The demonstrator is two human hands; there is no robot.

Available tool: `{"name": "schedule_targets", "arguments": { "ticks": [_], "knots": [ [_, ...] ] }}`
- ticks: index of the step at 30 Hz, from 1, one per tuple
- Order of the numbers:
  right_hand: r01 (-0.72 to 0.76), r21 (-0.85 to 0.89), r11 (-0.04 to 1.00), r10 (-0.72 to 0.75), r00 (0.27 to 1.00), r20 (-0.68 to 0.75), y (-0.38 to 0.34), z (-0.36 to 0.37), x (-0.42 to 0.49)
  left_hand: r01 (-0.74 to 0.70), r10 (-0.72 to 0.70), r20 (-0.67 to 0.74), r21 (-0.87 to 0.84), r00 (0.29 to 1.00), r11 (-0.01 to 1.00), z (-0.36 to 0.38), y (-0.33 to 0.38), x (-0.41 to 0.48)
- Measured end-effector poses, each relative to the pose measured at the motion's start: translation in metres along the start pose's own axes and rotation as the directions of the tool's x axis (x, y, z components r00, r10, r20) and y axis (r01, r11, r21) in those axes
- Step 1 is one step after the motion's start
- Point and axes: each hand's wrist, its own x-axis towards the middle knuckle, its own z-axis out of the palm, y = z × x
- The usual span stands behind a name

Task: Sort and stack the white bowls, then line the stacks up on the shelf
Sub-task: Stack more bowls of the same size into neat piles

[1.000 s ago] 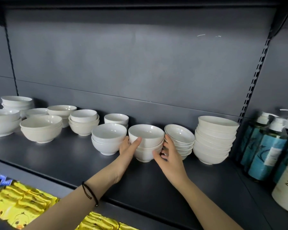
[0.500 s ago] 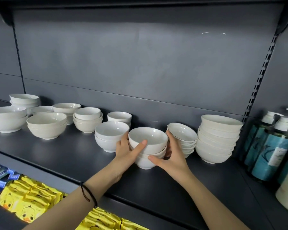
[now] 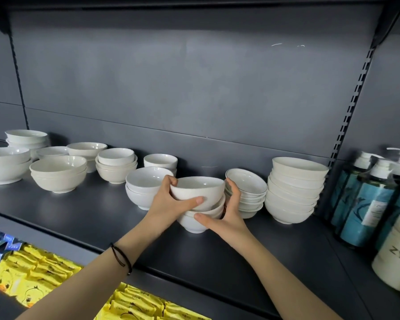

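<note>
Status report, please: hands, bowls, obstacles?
Left hand grips tilted top white ceramic bowl. Right hand holds stack beneath. Dark-rimmed bowl stack close beside right hand.

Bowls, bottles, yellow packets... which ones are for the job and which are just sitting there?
For the job: top bowl, gripped by the left hand; bowl stack under it, held by the right hand; other white bowl stacks; shelf.
Just lying about: teal pump bottles; cream bottle; yellow packets below.

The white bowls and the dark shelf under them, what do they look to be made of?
White bowls: likely glazed ceramic, maybe porcelain; smooth, glossy, with soft highlights on thick rims. Melamine cannot be ruled out. Shelf: seemingly painted metal, matt dark grey, with a slotted upright at the back.
</note>
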Motion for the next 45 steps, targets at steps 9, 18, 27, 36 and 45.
{"name": "schedule_targets", "arguments": {
  "ticks": [9, 18, 27, 36, 45],
  "knots": [
    [-0.044, -0.238, 0.97, 0.013, 0.991, -0.13, -0.009, 0.0, 0.0, -0.022, -0.01, -0.133, -0.237, 0.991, 0.971, -0.014, 0.016, 0.012],
    [-0.063, -0.369, 0.927, -0.028, 0.972, -0.235, -0.014, 0.002, 0.002, -0.028, -0.013, -0.12, -0.334, 0.993, 0.942, -0.013, 0.016, 0.016],
    [-0.037, -0.553, 0.832, -0.082, 0.979, -0.189, -0.016, 0.001, -0.003, -0.032, 0.015, -0.069, -0.239, 0.997, 0.97, -0.007, 0.009, 0.014],
    [-0.012, -0.217, 0.976, -0.008, 0.996, -0.089, -0.009, -0.001, -0.004, -0.045, 0.037, -0.059, -0.139, 0.998, 0.989, -0.002, 0.013, 0.007],
    [0.046, -0.088, 0.995, -0.047, 0.999, -0.015, 0.001, -0.007, 0.001, -0.09, 0.087, 0.057, 0.062, 0.995, 0.994, 0.003, 0.004, -0.005]
  ]
}}
